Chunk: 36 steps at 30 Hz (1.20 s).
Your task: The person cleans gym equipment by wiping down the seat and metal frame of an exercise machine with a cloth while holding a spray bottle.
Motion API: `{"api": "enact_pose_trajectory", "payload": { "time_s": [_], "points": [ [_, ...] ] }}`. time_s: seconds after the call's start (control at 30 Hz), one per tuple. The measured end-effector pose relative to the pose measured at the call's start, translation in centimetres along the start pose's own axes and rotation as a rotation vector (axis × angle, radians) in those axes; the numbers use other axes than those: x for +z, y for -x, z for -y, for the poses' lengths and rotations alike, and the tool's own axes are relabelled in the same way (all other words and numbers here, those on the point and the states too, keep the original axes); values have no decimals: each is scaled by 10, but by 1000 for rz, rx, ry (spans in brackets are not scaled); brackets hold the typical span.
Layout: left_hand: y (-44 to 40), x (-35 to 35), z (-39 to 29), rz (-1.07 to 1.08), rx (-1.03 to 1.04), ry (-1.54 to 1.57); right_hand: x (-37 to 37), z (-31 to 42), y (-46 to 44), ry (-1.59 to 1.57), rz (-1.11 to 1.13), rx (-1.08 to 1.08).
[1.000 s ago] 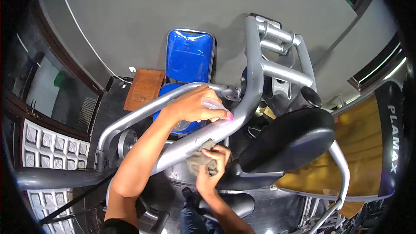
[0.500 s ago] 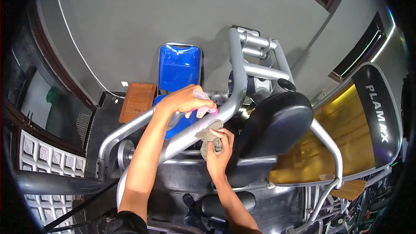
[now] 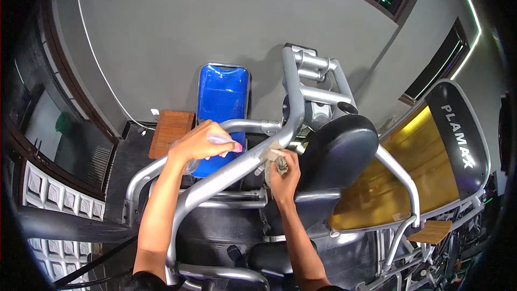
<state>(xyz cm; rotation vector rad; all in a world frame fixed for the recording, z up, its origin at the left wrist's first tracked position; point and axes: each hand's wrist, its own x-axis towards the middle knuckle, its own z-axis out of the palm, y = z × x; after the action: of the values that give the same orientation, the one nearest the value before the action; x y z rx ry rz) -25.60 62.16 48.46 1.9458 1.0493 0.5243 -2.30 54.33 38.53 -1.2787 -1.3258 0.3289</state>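
Note:
My left hand is wrapped round a clear spray bottle with a pink nozzle, above the silver curved tube of an exercise machine. My fingers hide part of the bottle. Just to the right, my right hand grips a crumpled grey-brown cloth and presses it against the tube near its upper bend. Beside that hand stands the machine's black padded backrest.
A blue chair and a wooden stool stand by the grey wall. At the right is a yellow panel marked PLAMAX. A dark bar crosses the lower left.
The view has tilted up. My left hand with the bottle has moved left, away from the bend. My right hand has brought the cloth up along the tube towards the bend.

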Motion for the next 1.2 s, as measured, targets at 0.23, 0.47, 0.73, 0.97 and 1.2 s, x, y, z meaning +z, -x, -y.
{"api": "enact_pose_trajectory", "payload": {
  "time_s": [0.23,0.47,0.73,0.97,1.2],
  "points": [
    [42,14,11,-140,-28,-18,15,48,3,369,345,-254],
    [68,33,39,-360,88,-182,1,52,-9,417,499,-408],
    [86,44,54,-460,34,76,10,33,-69,607,507,-480],
    [85,38,49,-349,-74,199,68,67,-86,690,1139,-451],
    [84,38,47,-335,-73,180,61,39,-147,941,1247,-450]
  ]
}}
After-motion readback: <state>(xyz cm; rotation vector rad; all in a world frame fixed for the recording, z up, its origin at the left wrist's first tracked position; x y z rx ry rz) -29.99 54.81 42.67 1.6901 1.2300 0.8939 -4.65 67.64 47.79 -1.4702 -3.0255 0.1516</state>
